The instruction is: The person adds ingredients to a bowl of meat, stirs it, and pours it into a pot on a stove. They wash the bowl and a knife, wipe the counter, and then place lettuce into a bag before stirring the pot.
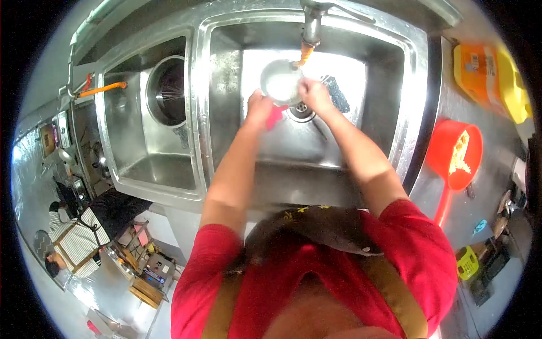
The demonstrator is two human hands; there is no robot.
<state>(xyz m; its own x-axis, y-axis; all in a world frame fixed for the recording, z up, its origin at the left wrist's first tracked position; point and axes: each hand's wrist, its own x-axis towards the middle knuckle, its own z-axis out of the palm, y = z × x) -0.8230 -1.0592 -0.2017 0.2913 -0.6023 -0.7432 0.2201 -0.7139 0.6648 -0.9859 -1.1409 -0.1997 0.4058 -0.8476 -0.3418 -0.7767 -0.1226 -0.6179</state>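
Observation:
A round, whitish bowl-like container (280,81) is between my two hands in the right sink basin, below the orange-tipped tap (306,52). My left hand (259,106) is closed at its lower left side, next to a pink cloth (275,117). At the container's right edge, my right hand (314,95) is closed with its fingers on the rim. The drain (301,111) shows just below the container. A dark, meshy scrubber (337,95) lies right of my right hand.
The left basin (169,169) holds a large round pot (167,90) with a whisk. On the right counter are a red long-handled scoop (436,155) and a yellow-orange jug (480,70). Another person (79,243) in stripes is at far lower left.

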